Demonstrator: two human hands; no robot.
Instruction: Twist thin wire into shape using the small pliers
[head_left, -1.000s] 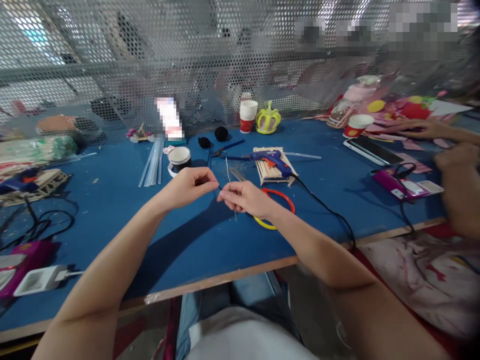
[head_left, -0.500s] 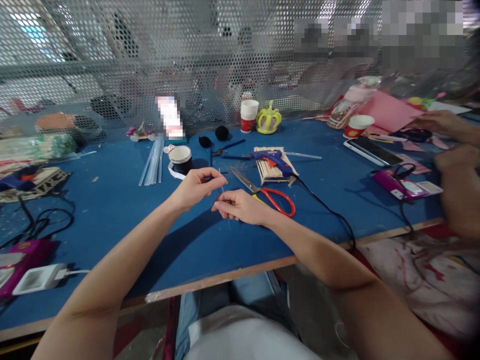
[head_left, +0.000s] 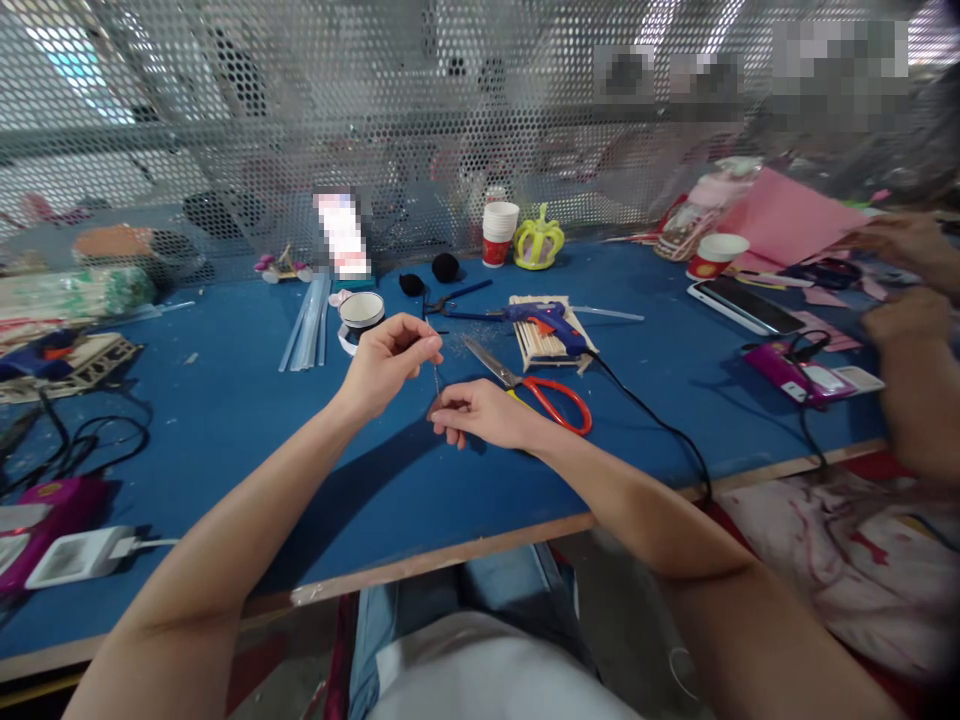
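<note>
A thin wire-like strand (head_left: 437,378) runs between my two hands above the blue table (head_left: 247,440). My left hand (head_left: 390,362) pinches its upper end between thumb and fingertips. Lower and to the right, my right hand (head_left: 480,412) has its fingers closed round the lower part; the exact grip is partly hidden. Scissors with red handles (head_left: 556,402) lie open just beyond my right hand. A black and white cup (head_left: 362,312) stands behind my left hand, with a white strip at its side. Pliers (head_left: 457,300) rest farther back.
A blue glue gun (head_left: 547,322) lies on a small stick rack (head_left: 529,350), its cord trailing to the front edge. Clear glue sticks (head_left: 306,325), black balls (head_left: 445,267), stacked paper cups (head_left: 499,235) and a yellow basket-like craft (head_left: 538,240) stand behind. A co-worker's hands (head_left: 904,250) are at right.
My left hand has shifted slightly left, away from my right hand, so more of the strand shows between them. The co-worker's pink sheet has changed its tilt.
</note>
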